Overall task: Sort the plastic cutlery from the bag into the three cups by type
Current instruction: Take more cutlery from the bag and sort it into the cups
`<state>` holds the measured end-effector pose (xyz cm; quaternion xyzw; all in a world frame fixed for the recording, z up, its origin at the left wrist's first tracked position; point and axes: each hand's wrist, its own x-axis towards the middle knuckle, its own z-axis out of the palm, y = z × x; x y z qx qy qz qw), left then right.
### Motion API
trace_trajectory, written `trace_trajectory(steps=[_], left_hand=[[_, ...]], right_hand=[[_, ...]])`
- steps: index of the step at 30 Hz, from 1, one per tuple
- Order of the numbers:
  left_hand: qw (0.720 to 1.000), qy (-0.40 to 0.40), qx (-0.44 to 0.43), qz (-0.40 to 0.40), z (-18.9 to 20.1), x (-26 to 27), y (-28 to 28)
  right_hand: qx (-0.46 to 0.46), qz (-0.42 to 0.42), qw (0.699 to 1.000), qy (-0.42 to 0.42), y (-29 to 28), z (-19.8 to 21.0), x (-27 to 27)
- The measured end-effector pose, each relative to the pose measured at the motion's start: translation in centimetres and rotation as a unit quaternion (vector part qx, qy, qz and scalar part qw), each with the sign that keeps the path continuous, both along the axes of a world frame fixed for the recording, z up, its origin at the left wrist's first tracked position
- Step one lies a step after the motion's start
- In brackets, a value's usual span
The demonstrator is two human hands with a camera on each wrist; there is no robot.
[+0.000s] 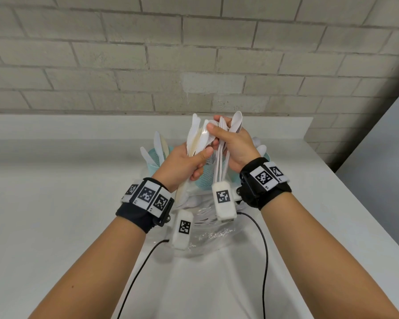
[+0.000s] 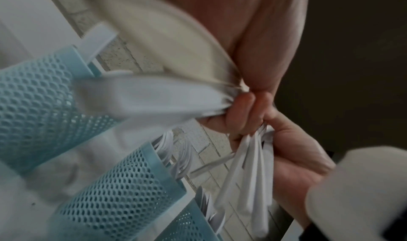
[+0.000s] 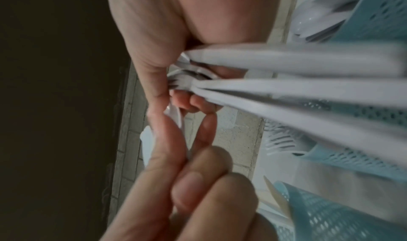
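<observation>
Presently noted white and cream knives (image 1: 195,137) gripped in left hand (image 1: 182,162); white spoons (image 1: 226,143) clasped in right hand (image 1: 233,143).

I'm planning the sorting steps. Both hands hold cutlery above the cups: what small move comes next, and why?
Probably lower the left hand and drop its knives into the left cup, which already holds knives. The right hand grips spoons, so the bunches look separated.
</observation>
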<state>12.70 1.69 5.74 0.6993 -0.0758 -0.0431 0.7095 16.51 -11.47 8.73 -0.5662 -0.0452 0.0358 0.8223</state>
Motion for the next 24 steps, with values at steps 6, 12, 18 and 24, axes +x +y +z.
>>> trace_trajectory(steps=[6,12,18,24], left_hand=[[1.0,-0.015,0.009,-0.015,0.1,-0.3,-0.3],[0.999,-0.032,0.004,-0.022,0.6,-0.6,0.0],[0.999,-0.047,0.014,-0.017,1.8,-0.3,-0.9],[0.998,-0.049,0.042,0.023,1.8,0.3,-1.4]], right_hand=[[0.054,-0.011,0.998,0.006,-0.1,-1.2,0.3],[0.058,-0.016,0.998,-0.008,-0.7,-0.3,-0.1],[0.075,0.019,0.997,-0.011,-1.2,0.1,-0.1],[0.113,-0.091,0.989,0.004,-2.9,1.0,0.8]])
